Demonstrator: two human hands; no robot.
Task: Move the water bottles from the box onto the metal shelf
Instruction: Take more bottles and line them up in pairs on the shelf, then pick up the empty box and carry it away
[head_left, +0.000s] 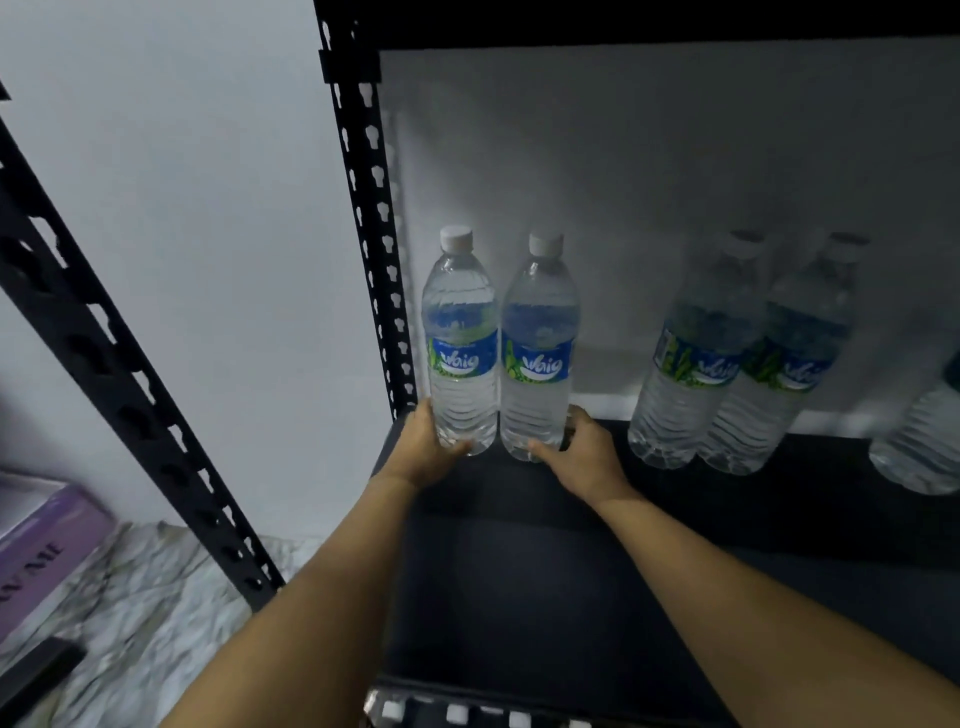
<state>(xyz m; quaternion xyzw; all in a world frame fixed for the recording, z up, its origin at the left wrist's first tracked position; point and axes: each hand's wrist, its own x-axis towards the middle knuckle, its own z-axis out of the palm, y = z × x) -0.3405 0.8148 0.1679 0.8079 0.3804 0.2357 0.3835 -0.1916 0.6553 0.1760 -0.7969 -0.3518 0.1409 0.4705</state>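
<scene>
Left hand (423, 447) grasps one Waig bottle (460, 343), right hand (584, 449) its touching twin (537, 353), near the shelf board's (519, 545) back-left corner; a careless release could topple either, perhaps onto the blurred neighbouring bottles (727, 358).

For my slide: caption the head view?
Left hand and right hand set two water bottles on the metal shelf.

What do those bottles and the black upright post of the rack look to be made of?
Bottles: clear, glossy plastic, seemingly, with ribbed see-through walls, white screw caps and printed blue labels. Upright post: likely matte black painted metal, a thin angled strip punched with keyhole slots.
</scene>
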